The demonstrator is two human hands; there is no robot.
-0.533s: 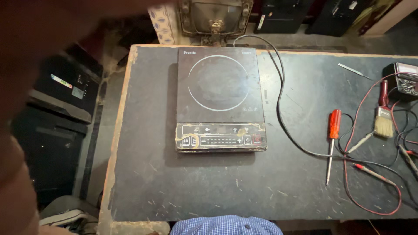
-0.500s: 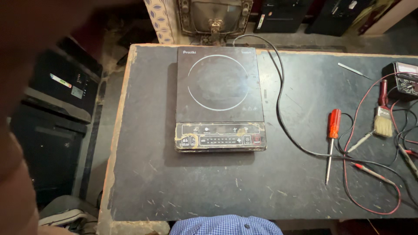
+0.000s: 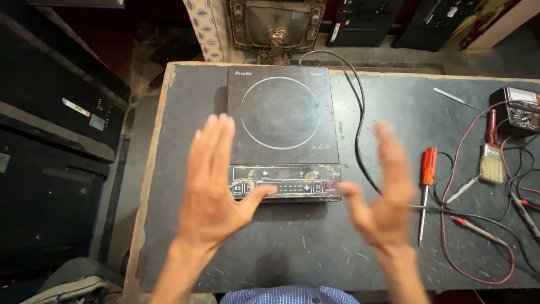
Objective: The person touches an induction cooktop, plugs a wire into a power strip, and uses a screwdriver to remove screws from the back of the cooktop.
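A black induction cooktop [image 3: 283, 132] lies flat on the dark worktop [image 3: 185, 112], toward its far left part, with the control strip at the near edge and a white ring marked on the glass. Both hands hover over its near end, palms facing each other. The left hand [image 3: 212, 188] is spread flat, fingers [image 3: 216, 141] straight and close together, thumb out toward the control strip; it holds nothing, and whether the thumb touches the strip cannot be told. The right hand [image 3: 383, 194] is blurred, open likewise, fingers [image 3: 391, 152] extended and empty, above the worktop just right of the cooktop's near corner. A black cord [image 3: 358, 121] runs from the cooktop's far edge down past the right hand. Further right lie a red-handled screwdriver [image 3: 426, 188], a paintbrush [image 3: 491, 160], red and black probe leads [image 3: 478, 228] and a meter [image 3: 520, 110] at the worktop's edge. A blue checked shirt [image 3: 289, 295] shows at the near edge.
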